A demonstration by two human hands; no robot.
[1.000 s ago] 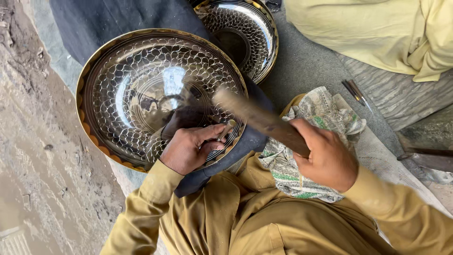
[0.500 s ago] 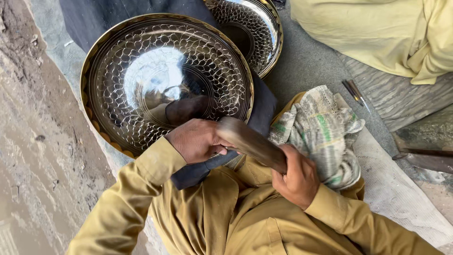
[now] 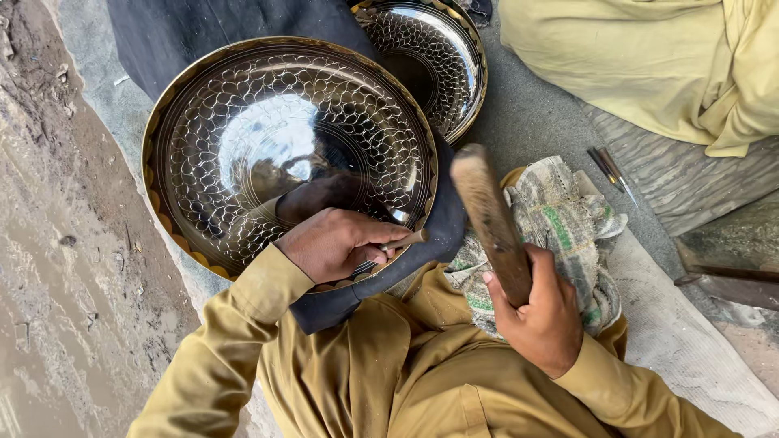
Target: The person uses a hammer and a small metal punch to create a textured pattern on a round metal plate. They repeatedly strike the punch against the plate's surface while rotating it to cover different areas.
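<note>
Two hands: both busy, one tool each.
Left hand (image 3: 333, 243): grip pinched tight on a thin punch (image 3: 403, 240), its tip at the near rim of the big patterned tray (image 3: 203, 105), steadying the spot to be struck.
Right hand (image 3: 544, 312): grip wrapped round a wooden mallet (image 3: 487, 215), head raised clear of the punch.
Tray: propped on dark cloth (image 3: 442, 227) against the lap, tilted toward the person.
Second tray (image 3: 450, 57): behind, partly tucked under.

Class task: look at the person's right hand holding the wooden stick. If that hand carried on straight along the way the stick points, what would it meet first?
Probably the dark cloth under the big patterned tray, judging by where the right hand aims its wooden stick; depth is unclear.
</note>
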